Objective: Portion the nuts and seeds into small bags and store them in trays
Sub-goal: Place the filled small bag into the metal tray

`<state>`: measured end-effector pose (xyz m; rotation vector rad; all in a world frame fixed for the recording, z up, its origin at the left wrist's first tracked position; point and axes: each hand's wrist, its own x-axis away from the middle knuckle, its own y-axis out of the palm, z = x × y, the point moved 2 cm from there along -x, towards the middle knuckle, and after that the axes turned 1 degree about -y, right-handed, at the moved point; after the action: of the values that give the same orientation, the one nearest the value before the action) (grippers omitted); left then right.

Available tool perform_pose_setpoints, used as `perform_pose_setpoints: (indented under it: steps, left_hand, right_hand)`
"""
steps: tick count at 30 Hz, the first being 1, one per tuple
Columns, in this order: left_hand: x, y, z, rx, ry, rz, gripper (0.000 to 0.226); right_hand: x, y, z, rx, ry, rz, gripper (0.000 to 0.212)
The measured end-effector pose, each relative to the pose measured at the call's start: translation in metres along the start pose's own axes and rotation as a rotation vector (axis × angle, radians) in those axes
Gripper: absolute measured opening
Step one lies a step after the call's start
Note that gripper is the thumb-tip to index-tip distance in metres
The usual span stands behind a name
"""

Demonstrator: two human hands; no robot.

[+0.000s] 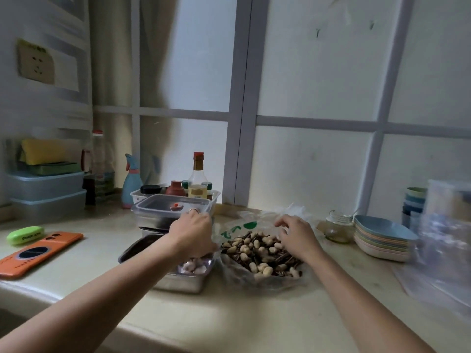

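A heap of peanuts and dark striped seeds (257, 252) lies in an open clear plastic bag (265, 276) spread on the counter. My right hand (295, 234) hovers over the heap's far right side with its fingers curled down; I cannot see whether it holds any nuts. My left hand (192, 233) reaches over a steel tray (183, 282) at the bag's left edge, where a small clear bag of pale nuts (195, 266) lies. Its fingers are bent down toward the plastic there and are mostly hidden. A second, empty dark tray (137, 247) lies just left.
Lidded steel containers (168, 212) are stacked behind the trays, with a basket of sauce bottles (193, 193) beyond. A stack of pastel plates (382, 238) and a glass jar (337, 226) stand at right, near loose clear bags (443, 240). An orange phone (38, 252) lies at left.
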<state>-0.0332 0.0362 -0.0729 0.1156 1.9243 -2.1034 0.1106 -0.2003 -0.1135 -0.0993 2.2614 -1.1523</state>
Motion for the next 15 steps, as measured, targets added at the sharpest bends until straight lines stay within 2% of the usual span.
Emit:
perform_pose_setpoints:
  steps: [2, 4, 8, 12, 15]
  left_hand:
    - [-0.01, 0.003, 0.023, 0.08, 0.04, 0.094, 0.023]
    - [-0.023, 0.011, 0.048, 0.181, 0.067, 0.155, 0.011]
    - [-0.039, 0.038, 0.091, 0.317, 0.112, 0.107, 0.024]
    - [-0.056, 0.061, 0.103, 0.354, 0.049, 0.098, 0.027]
    - [-0.063, 0.068, 0.104, 0.341, 0.041, 0.115, 0.026]
  right_hand:
    - [-0.008, -0.006, 0.011, 0.076, 0.032, -0.026, 0.029]
    - [-0.015, -0.01, 0.021, 0.141, 0.068, -0.1, 0.037]
    - [-0.023, -0.002, 0.037, 0.203, 0.116, -0.244, 0.047]
    - [-0.022, 0.012, 0.045, 0.231, 0.121, -0.122, 0.041]
    - [-0.033, 0.01, 0.039, 0.237, 0.025, -0.074, 0.033]
